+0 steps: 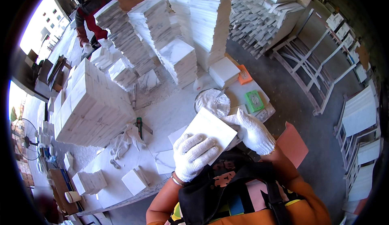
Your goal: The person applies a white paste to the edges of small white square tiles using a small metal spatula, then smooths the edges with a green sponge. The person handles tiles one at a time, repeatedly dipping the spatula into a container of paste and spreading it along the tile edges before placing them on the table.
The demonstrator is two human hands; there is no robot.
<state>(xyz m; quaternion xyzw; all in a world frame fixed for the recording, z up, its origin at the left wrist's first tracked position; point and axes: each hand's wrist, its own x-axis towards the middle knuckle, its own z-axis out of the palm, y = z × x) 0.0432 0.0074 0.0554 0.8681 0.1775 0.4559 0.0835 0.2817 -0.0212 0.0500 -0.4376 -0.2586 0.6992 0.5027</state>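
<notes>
A square white marble tile [214, 127] is held up tilted in front of me, over the table's near edge. My left hand [195, 154], in a white knitted glove, is closed on its near left side, fingers lying across the face. My right hand [256, 133], gloved too, is at the tile's right edge with fingers stretched toward it and the thumb apart; the tile partly hides the fingertips. Just beyond the tile stands a round bowl [210, 101] of white paste with a tool resting in it. A green box [254, 101] is right of the bowl.
Tall stacks of marble tiles [208, 26] rise at the back, and a large block of stacked tiles [95, 103] stands left. Loose gloves [125, 142] and a green-handled tool [139, 127] lie on the table. Another person [91, 18] works far left. Metal racks [308, 67] stand right.
</notes>
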